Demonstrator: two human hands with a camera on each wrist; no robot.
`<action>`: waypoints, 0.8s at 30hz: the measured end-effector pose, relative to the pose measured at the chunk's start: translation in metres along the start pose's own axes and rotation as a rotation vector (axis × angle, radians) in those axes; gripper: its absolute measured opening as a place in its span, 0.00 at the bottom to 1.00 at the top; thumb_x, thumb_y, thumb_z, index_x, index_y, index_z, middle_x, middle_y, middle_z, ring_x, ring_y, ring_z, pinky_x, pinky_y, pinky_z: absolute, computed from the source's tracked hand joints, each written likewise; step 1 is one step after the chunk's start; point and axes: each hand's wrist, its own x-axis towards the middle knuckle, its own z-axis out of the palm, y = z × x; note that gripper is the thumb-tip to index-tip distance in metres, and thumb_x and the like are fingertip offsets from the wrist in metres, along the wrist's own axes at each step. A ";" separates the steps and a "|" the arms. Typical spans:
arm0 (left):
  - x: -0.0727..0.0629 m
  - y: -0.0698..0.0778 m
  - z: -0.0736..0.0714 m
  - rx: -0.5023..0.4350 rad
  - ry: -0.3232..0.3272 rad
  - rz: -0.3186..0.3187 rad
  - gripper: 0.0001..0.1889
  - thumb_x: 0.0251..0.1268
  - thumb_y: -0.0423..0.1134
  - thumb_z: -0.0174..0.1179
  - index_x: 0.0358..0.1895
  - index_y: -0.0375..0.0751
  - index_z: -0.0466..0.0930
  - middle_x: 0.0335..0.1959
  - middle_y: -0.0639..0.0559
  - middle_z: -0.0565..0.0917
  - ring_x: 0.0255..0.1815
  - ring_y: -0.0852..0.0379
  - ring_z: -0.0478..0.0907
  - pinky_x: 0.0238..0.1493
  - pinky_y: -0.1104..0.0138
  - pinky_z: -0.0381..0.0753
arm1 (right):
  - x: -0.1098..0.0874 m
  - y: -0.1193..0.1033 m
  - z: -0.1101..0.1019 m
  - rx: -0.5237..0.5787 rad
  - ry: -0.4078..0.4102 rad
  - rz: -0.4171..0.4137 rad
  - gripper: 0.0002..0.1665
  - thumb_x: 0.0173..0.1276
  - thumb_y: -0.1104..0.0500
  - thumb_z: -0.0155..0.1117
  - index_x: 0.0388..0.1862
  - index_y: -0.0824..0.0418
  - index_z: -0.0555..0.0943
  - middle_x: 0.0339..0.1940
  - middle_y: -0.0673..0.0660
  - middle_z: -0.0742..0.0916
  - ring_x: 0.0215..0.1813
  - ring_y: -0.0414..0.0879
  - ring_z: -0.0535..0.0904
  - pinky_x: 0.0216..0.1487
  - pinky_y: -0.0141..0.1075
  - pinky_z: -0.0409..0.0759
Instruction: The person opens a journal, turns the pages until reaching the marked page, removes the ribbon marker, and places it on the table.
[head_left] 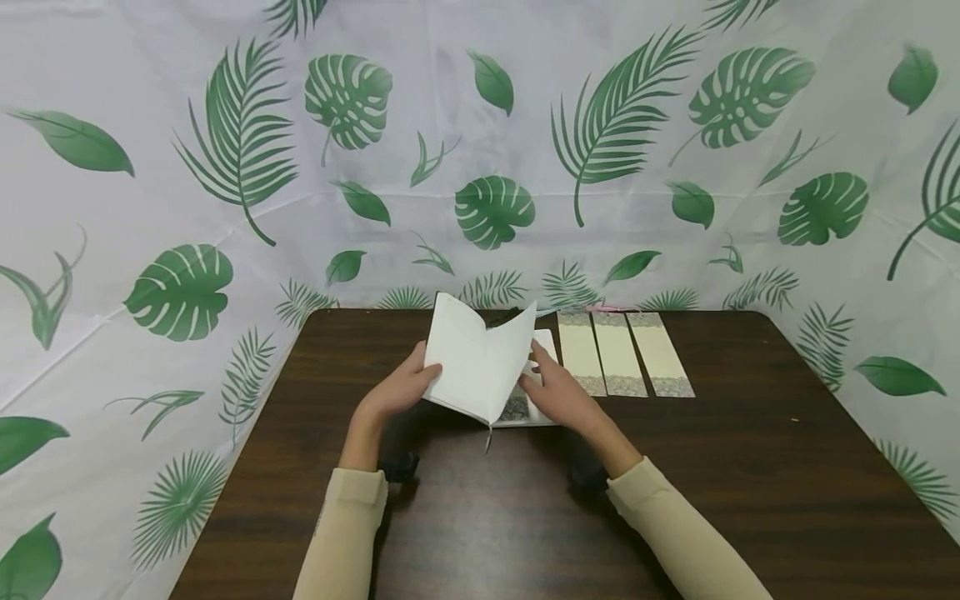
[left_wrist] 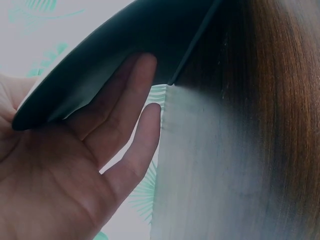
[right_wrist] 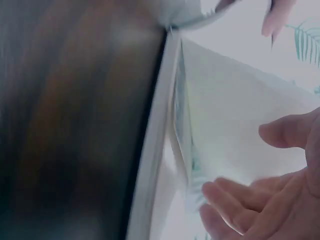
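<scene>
An open notebook [head_left: 461, 362] with blank white pages is held tilted above the table. My left hand [head_left: 401, 385] grips its left side, thumb on the page. In the left wrist view, the fingers [left_wrist: 142, 75] lie beneath the dark cover [left_wrist: 110, 55]. A short ribbon [head_left: 489, 440] hangs from the notebook's lower end. On the right, a raised page [head_left: 512, 354] curves upward. My right hand [head_left: 558, 392] is beside that page, thumb and fingers spread apart in the right wrist view; whether it touches the paper I cannot tell.
Behind the notebook lies a white item with a grey printed patch [head_left: 516, 408], partly covered. Three cream strips with lace-patterned ends [head_left: 581, 354] lie side by side at the back right, with a pink cord [head_left: 611, 309] above them. A leaf-print curtain surrounds the dark wooden table [head_left: 750, 467].
</scene>
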 end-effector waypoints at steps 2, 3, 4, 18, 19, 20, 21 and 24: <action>-0.001 0.000 0.000 -0.007 -0.005 0.003 0.32 0.89 0.35 0.37 0.86 0.31 0.37 0.75 0.29 0.56 0.68 0.37 0.64 0.71 0.48 0.63 | -0.001 -0.004 0.007 0.005 -0.022 -0.019 0.43 0.88 0.45 0.51 0.92 0.54 0.47 0.84 0.66 0.71 0.81 0.67 0.69 0.74 0.65 0.72; -0.001 -0.001 0.000 -0.010 -0.008 0.005 0.32 0.89 0.35 0.37 0.86 0.31 0.38 0.75 0.29 0.56 0.67 0.36 0.64 0.70 0.49 0.64 | -0.003 -0.005 0.009 0.009 -0.034 -0.025 0.42 0.88 0.46 0.51 0.91 0.53 0.49 0.83 0.66 0.72 0.81 0.66 0.69 0.74 0.65 0.72; 0.000 -0.001 0.000 -0.007 -0.007 0.008 0.31 0.89 0.36 0.37 0.85 0.31 0.38 0.75 0.29 0.56 0.67 0.37 0.64 0.70 0.50 0.64 | -0.004 -0.007 0.012 0.003 -0.045 -0.031 0.40 0.88 0.47 0.51 0.91 0.52 0.51 0.82 0.65 0.73 0.81 0.65 0.70 0.74 0.65 0.72; 0.001 0.002 0.004 -0.017 0.019 0.032 0.29 0.89 0.37 0.39 0.83 0.30 0.44 0.74 0.29 0.59 0.65 0.38 0.73 0.63 0.57 0.75 | -0.016 -0.026 0.030 0.030 -0.222 -0.158 0.42 0.86 0.50 0.58 0.91 0.47 0.54 0.87 0.60 0.67 0.80 0.63 0.71 0.75 0.61 0.74; 0.001 0.003 0.004 -0.017 0.020 0.040 0.29 0.89 0.37 0.39 0.83 0.30 0.45 0.74 0.29 0.60 0.65 0.38 0.73 0.63 0.57 0.76 | -0.017 -0.027 0.031 0.028 -0.241 -0.176 0.41 0.86 0.50 0.58 0.90 0.48 0.55 0.87 0.60 0.66 0.80 0.63 0.71 0.75 0.61 0.74; 0.001 0.003 0.005 -0.020 0.022 0.046 0.28 0.90 0.38 0.39 0.83 0.30 0.46 0.74 0.29 0.60 0.66 0.38 0.74 0.63 0.57 0.76 | -0.017 -0.028 0.031 0.025 -0.258 -0.194 0.41 0.86 0.50 0.58 0.90 0.49 0.56 0.88 0.60 0.64 0.80 0.63 0.72 0.75 0.61 0.73; 0.001 0.004 0.005 -0.023 0.029 0.043 0.28 0.91 0.40 0.39 0.82 0.31 0.46 0.74 0.30 0.61 0.66 0.38 0.73 0.65 0.56 0.75 | -0.018 -0.029 0.032 0.013 -0.275 -0.213 0.40 0.86 0.50 0.58 0.90 0.50 0.56 0.88 0.60 0.64 0.79 0.62 0.72 0.75 0.60 0.73; 0.001 0.007 0.006 -0.017 0.066 -0.001 0.30 0.92 0.48 0.37 0.84 0.33 0.47 0.74 0.32 0.63 0.69 0.40 0.71 0.71 0.50 0.71 | -0.018 -0.030 0.034 -0.043 -0.301 -0.242 0.40 0.85 0.49 0.59 0.90 0.47 0.58 0.87 0.61 0.63 0.79 0.60 0.72 0.76 0.59 0.73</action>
